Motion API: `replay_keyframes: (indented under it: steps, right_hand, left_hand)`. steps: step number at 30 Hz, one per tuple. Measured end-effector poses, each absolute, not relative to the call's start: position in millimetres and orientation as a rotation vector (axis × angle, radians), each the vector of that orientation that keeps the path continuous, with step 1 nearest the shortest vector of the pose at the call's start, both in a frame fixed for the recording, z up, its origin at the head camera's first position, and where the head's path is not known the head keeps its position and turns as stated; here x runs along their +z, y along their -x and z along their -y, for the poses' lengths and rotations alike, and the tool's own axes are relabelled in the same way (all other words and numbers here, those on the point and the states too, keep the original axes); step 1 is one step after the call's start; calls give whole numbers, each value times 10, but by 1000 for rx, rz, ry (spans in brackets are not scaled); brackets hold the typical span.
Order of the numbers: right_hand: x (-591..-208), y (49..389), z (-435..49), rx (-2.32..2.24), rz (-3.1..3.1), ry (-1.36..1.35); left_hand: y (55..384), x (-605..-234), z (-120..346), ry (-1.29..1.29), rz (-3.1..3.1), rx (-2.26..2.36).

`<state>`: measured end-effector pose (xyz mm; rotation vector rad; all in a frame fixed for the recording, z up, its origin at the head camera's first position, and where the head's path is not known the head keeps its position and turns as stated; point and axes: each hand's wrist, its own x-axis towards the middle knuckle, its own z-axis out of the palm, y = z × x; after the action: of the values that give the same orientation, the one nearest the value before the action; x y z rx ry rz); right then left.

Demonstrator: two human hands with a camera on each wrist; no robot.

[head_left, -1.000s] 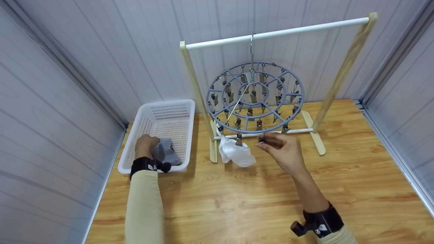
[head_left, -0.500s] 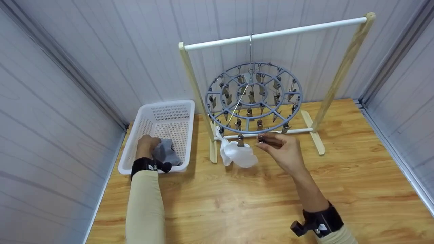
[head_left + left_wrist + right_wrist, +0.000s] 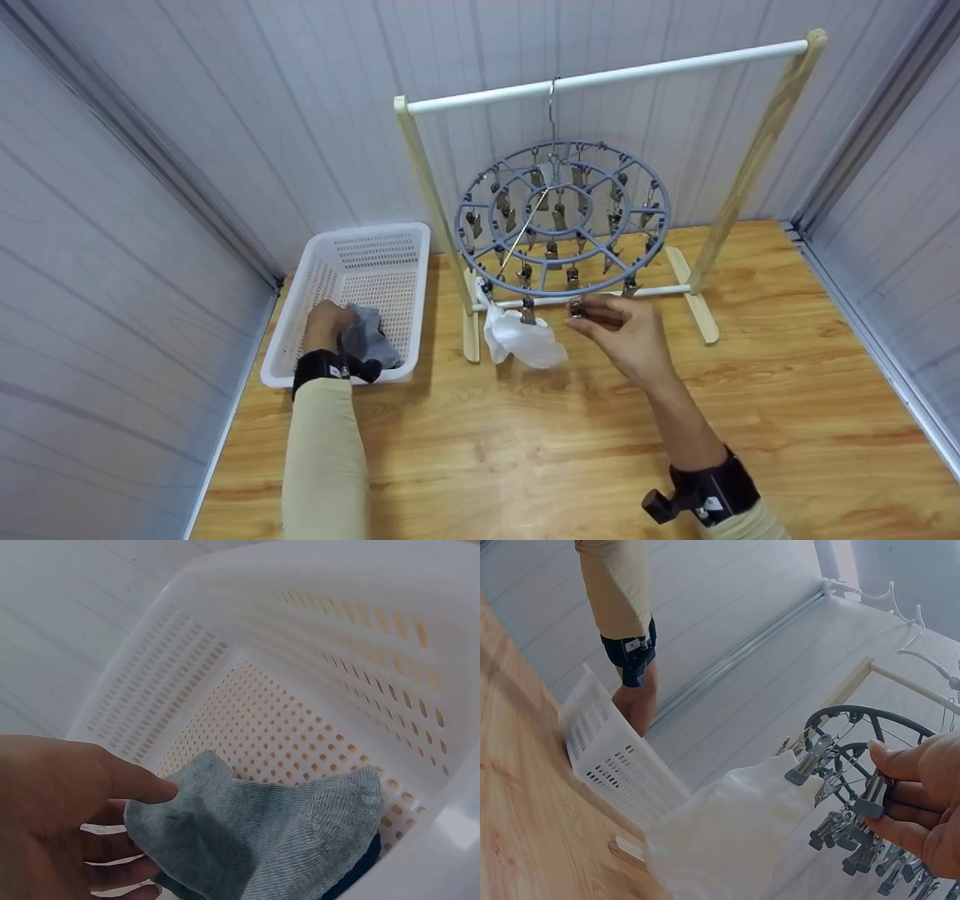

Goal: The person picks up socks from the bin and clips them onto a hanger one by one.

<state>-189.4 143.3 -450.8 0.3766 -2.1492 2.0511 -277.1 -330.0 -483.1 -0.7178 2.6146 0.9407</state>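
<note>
Inside the white basket (image 3: 424,255), my left hand (image 3: 328,324) pinches the edge of a grey sock (image 3: 285,817). Its thumb side lies over the fabric and other fingers reach beneath, as the left wrist view shows. Something dark blue (image 3: 360,870) lies under the sock. My right hand (image 3: 634,334) pinches a metal clip (image 3: 873,796) between thumb and fingers at the front of a round blue-grey hanger (image 3: 663,210); whether its jaws are parted I cannot tell. To the left of that hand, a white sock-like cloth (image 3: 529,346) hangs from the hanger's front left.
A wooden stand with a white top rail (image 3: 675,69) carries the hanger by its hook. Several other clips dangle from the rings. The wood-grain surface (image 3: 480,450) has pale panel walls (image 3: 322,97) behind and on both sides.
The left hand has shifted very slightly right, and the grey sock's upper edge has moved a little with it. The hanger and white cloth sway slightly; the right hand keeps its hold on the clip.
</note>
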Motion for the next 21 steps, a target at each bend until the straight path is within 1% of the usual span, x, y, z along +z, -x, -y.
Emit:
replay_keyframes:
  steps: [10,21]
  right_hand:
    - [-4525,1881,-1423,2025,2169,-410]
    - [-4506,1882,-1422,2020,2186,-390]
  left_hand:
    - [2828,-4949,3353,782,-2598,971]
    - [2853,-4969,3391,877,-2393,1450]
